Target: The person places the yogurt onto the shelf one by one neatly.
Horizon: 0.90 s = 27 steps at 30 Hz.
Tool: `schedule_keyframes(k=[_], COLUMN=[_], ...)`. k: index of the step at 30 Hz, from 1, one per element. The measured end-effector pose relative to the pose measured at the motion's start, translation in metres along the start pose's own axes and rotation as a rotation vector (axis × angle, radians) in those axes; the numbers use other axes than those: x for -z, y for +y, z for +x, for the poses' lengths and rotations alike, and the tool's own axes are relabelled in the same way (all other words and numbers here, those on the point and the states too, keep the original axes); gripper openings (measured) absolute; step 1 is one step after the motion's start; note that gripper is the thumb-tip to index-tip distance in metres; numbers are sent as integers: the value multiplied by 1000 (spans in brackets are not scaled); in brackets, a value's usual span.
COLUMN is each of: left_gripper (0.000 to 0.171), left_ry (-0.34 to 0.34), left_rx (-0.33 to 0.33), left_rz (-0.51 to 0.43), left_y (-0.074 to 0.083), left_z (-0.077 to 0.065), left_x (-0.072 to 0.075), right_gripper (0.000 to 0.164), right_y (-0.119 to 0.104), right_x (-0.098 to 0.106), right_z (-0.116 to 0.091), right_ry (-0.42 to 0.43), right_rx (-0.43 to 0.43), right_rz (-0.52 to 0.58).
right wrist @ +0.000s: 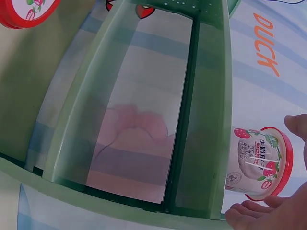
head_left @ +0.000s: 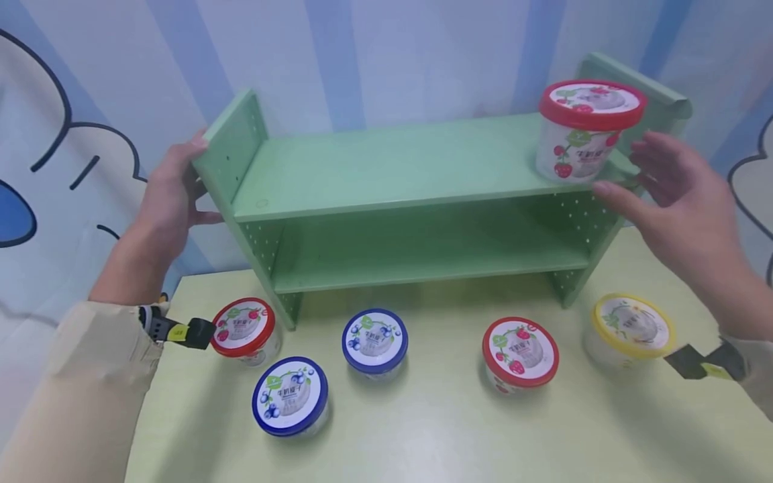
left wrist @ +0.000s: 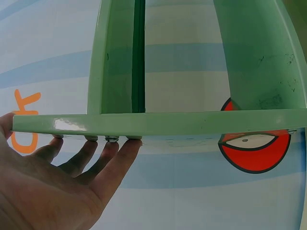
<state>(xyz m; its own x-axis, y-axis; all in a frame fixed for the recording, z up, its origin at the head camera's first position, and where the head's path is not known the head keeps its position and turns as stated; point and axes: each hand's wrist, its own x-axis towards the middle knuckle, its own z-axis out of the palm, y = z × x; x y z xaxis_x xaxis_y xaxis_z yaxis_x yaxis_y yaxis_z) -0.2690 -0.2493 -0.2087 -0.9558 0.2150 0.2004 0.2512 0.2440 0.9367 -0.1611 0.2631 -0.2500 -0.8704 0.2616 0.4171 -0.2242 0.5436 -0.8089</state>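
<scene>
A tub with a red lid and strawberry pictures (head_left: 588,131) stands upright on the top board at the right end of a green two-tier shelf (head_left: 386,168). Around its right side curve the spread fingers and thumb of my right hand (head_left: 688,201); the right wrist view shows a gap between this hand and the tub (right wrist: 259,163). My left hand (head_left: 172,188) holds the shelf's left side panel (left wrist: 192,123). Its thumb lies over the panel's end and its fingertips press the outer face.
In front of the shelf, on the pale green table (head_left: 423,443), stand two red-lidded tubs (head_left: 521,352) (head_left: 243,327), two blue-lidded tubs (head_left: 290,396) (head_left: 375,340) and a yellow-lidded tub (head_left: 633,325). Behind the shelf is a striped wall covering (head_left: 423,60) with cartoon drawings.
</scene>
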Motion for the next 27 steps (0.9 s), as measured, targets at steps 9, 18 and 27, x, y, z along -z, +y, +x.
schedule_keyframes(k=[9, 18, 27], left_gripper=[54, 54, 53], left_ry=[-2, 6, 5], left_rx=[11, 22, 34], left_rz=[-1, -37, -54], left_y=[-1, -1, 1], left_z=[1, -2, -2], left_x=[0, 1, 3], right_gripper=[70, 65, 62], right_y=[5, 12, 19], right_x=[-2, -2, -5], right_z=[-9, -15, -25], right_ry=[35, 42, 11], right_rx=[87, 157, 203], right_rz=[45, 79, 191])
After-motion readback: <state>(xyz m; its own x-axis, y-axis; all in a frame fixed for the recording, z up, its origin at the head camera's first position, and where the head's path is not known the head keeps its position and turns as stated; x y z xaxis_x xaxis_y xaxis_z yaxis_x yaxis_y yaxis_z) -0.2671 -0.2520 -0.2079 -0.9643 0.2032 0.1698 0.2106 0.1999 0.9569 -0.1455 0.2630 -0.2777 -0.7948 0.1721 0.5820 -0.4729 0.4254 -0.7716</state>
